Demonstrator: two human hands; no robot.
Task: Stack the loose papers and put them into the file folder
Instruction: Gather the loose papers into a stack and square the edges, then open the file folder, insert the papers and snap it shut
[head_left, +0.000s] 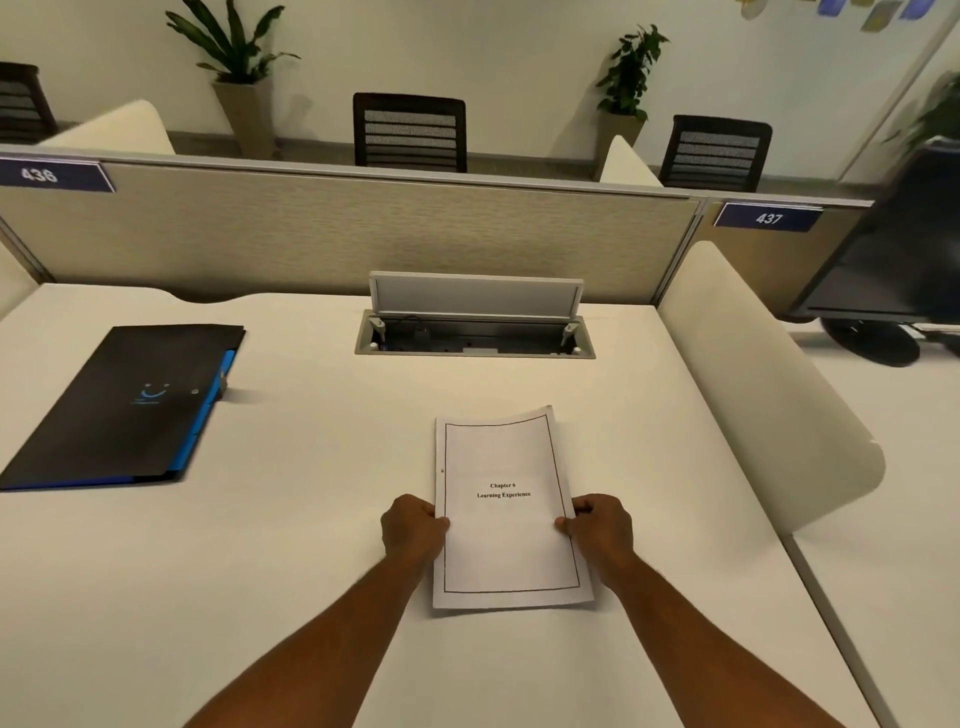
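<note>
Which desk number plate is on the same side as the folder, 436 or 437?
436 plate, far left on the partition, above the black folder. The 437 plate sits far right.

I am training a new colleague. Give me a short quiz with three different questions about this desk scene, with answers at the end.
1. True or false: the file folder lies closed on the desk, apart from the papers.
2. Which hand grips the papers: A) the left hand only, B) the right hand only, C) both, one on each side edge?
3. Fill in: the number plate on the partition at the right reads ___.

Key: 1 true; 2 C; 3 437.
</note>
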